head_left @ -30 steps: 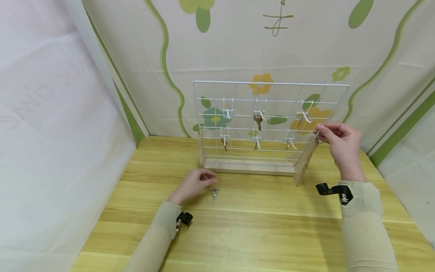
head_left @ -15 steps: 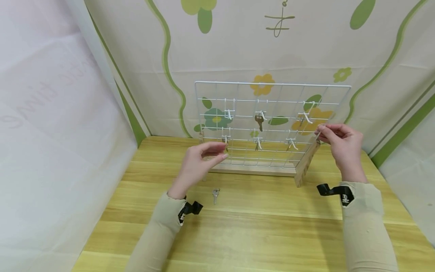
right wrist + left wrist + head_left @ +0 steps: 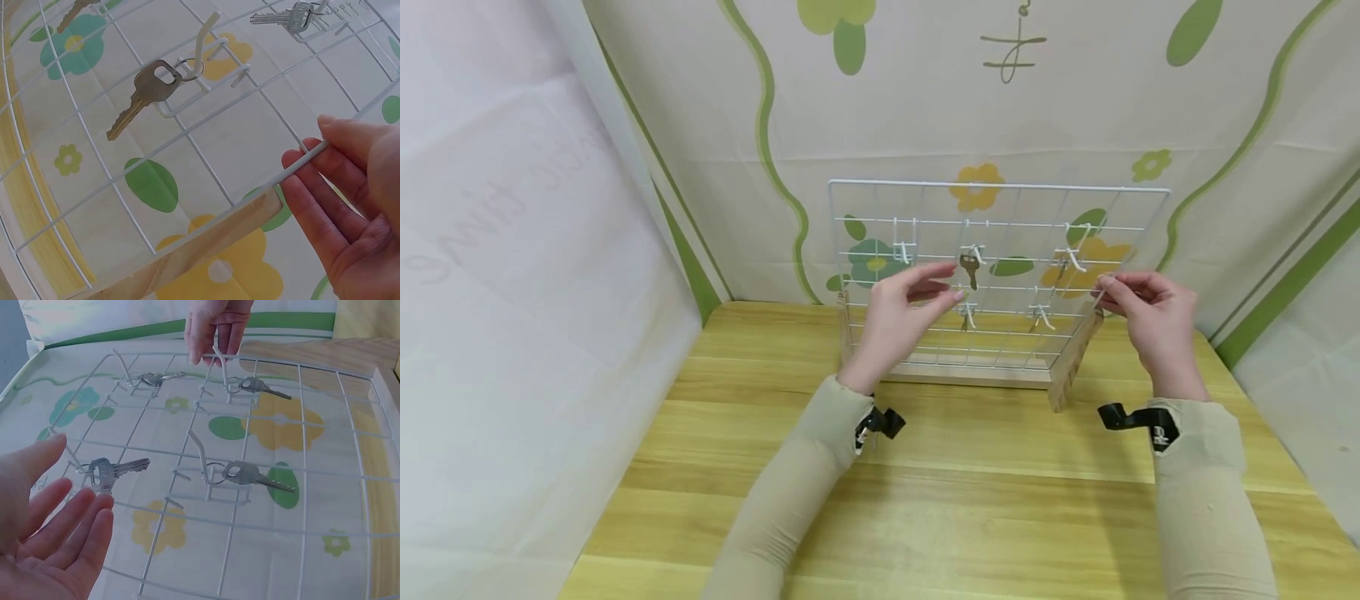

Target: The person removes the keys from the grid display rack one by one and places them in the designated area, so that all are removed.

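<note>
White wire grid (image 3: 1000, 185) bears keys (image 3: 244, 473); right hand (image 3: 1156, 321) pinches it, left hand (image 3: 898, 318) half-spread, empty.

On wood-grain table (image 3: 1000, 517): wooden stand (image 3: 970, 378) holding white wire grid (image 3: 1000, 288).

Keys (image 3: 147, 94) looked metal, smooth, slightly shiny. Wire grid (image 3: 999, 185) and hooks (image 3: 198, 452) looked like coated metal, smooth. Stand (image 3: 970, 377) was bare-looking wood, matt. Table (image 3: 985, 517) showed wood grain, smooth, soft sheen. Backdrop (image 3: 880, 117) looked like matt cloth, lightly creased. Sleeves (image 3: 1210, 500) were matt cloth.
</note>
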`<state>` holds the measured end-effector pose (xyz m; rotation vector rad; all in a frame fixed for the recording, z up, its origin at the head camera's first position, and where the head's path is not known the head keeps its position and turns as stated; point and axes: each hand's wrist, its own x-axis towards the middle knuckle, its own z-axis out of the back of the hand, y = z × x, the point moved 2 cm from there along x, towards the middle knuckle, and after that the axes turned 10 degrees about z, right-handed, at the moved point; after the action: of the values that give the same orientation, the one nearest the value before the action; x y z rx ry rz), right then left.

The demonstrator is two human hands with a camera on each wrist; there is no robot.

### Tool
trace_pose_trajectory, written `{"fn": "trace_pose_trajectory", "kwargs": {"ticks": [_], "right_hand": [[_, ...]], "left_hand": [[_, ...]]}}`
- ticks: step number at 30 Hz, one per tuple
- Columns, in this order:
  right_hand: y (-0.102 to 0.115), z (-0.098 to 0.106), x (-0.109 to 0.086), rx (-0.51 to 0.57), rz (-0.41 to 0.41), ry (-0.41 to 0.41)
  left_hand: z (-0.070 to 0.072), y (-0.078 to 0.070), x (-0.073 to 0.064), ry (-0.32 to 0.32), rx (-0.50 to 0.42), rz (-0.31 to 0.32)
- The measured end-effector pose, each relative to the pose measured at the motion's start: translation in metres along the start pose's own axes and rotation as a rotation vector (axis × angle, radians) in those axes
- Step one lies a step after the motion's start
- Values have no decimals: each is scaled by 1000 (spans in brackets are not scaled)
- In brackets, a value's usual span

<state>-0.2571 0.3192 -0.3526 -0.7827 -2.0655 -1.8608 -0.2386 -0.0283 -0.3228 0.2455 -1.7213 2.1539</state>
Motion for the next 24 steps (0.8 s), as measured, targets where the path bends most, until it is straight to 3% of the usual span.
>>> {"fn": "trace_pose_trajectory", "kwargs": {"ticks": [5, 12, 24], "right_hand": [[0, 0, 0, -12, -11, 6], [1, 1, -1, -26, -17, 2], [-1, 1, 0, -1, -8, 4]], "left_hand": [[-8, -5, 14, -79, 33, 31], [-24, -3, 27, -131, -24, 31], [-32, -6, 32, -235, -19, -5]]}}
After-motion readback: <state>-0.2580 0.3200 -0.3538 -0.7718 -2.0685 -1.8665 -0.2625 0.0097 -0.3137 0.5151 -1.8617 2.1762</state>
